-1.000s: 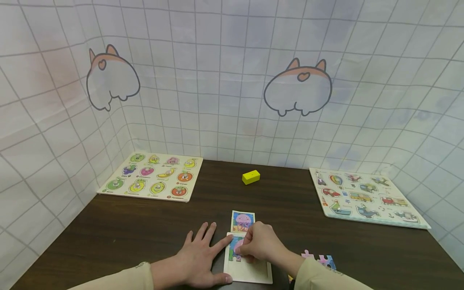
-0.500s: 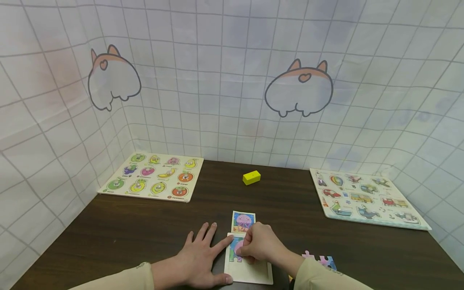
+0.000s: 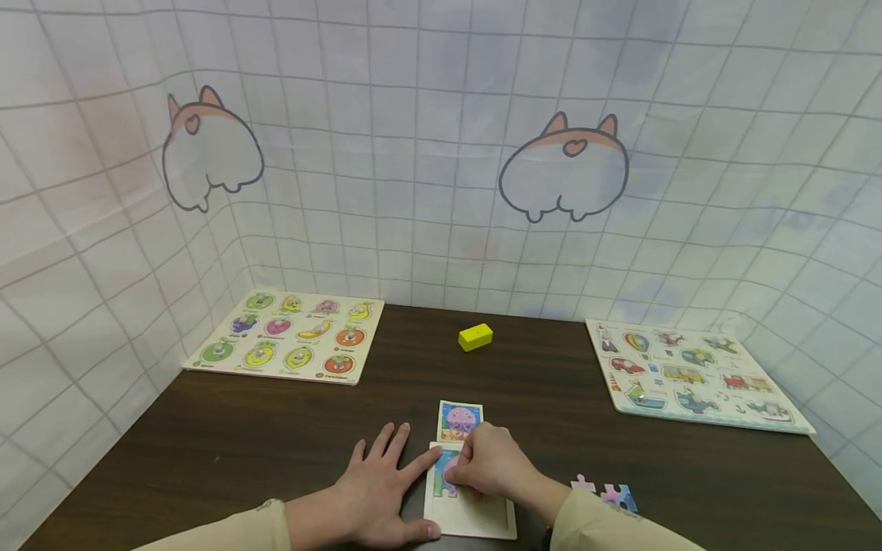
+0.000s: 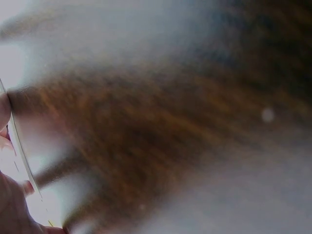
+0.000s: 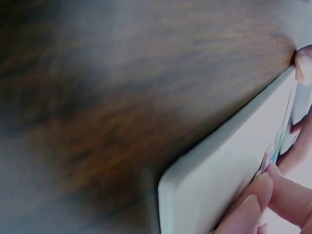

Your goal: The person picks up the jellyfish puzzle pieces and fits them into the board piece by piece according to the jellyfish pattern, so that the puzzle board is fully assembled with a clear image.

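at lower centre, the right hand (image 3: 494, 461) pinches a piece (image 3: 449, 464) at its fingertips (image 5: 263, 185); left hand (image 3: 375, 490), spread wide, touches the tray (image 3: 475, 522).

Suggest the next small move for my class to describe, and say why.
Probably the right hand should press the pink puzzle piece flat into the tray: its thumb and bent fingers are at that piece, and the left hand touches the tray's left edge, where it could steady it. The loose pieces on the table can wait.
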Demonstrator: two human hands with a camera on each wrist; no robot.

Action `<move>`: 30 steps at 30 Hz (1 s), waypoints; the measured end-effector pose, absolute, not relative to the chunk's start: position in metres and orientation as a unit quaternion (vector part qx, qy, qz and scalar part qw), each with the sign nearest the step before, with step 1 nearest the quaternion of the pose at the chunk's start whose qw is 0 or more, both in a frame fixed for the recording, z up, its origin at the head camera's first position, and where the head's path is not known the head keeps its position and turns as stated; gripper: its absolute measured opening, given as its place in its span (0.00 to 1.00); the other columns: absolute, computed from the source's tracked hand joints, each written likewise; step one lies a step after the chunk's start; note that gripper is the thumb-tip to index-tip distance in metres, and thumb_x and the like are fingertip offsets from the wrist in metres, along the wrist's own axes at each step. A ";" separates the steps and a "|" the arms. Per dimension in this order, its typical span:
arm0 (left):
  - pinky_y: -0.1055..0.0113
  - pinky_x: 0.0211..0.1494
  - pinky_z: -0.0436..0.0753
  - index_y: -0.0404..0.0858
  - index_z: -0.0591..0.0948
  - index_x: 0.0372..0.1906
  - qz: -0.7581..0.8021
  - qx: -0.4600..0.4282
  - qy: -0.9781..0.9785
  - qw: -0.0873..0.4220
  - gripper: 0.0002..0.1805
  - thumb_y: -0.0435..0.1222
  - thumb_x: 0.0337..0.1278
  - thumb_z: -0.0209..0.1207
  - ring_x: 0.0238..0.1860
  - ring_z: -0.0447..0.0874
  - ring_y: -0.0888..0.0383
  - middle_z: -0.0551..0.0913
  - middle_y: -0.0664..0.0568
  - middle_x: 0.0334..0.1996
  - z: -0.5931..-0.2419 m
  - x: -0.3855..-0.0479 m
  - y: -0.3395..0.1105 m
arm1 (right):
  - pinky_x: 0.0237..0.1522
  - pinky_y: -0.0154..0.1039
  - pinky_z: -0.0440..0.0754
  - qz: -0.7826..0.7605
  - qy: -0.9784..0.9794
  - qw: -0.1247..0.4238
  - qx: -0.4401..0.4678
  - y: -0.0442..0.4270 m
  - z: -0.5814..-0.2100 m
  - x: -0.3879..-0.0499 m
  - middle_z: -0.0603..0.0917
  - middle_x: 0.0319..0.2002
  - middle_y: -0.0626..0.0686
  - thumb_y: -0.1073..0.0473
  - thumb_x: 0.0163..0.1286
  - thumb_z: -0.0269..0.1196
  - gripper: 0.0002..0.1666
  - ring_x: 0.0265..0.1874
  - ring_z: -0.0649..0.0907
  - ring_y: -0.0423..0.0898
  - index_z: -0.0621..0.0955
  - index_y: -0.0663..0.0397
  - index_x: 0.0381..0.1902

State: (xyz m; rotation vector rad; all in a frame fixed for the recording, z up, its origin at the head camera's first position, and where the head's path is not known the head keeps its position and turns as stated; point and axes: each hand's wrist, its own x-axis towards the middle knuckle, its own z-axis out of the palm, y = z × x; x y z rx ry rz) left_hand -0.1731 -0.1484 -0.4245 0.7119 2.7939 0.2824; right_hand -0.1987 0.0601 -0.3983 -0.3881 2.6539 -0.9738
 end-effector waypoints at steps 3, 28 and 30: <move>0.24 0.66 0.63 0.62 0.59 0.80 0.096 0.242 0.958 0.122 0.51 0.75 0.53 0.54 0.79 0.54 0.32 0.57 0.35 0.79 -0.420 -0.170 -0.148 | 0.15 0.29 0.61 -0.335 0.923 0.138 -0.131 0.057 -0.399 -0.198 0.74 0.09 0.42 0.58 0.57 0.76 0.21 0.10 0.71 0.36 0.78 0.51 0.11; 0.25 0.66 0.63 0.60 0.59 0.80 0.094 0.243 0.958 0.122 0.50 0.74 0.54 0.55 0.79 0.54 0.32 0.57 0.34 0.79 -0.416 -0.170 -0.148 | 0.14 0.30 0.59 -0.296 0.937 0.139 -0.127 0.051 -0.397 -0.198 0.71 0.07 0.40 0.50 0.61 0.72 0.25 0.09 0.68 0.37 0.77 0.49 0.09; 0.25 0.66 0.63 0.60 0.59 0.80 0.094 0.243 0.958 0.117 0.50 0.74 0.54 0.55 0.79 0.54 0.32 0.57 0.34 0.79 -0.416 -0.168 -0.148 | 0.14 0.29 0.60 -0.322 0.927 0.143 -0.131 0.055 -0.396 -0.197 0.70 0.07 0.40 0.52 0.63 0.71 0.25 0.09 0.68 0.36 0.77 0.50 0.09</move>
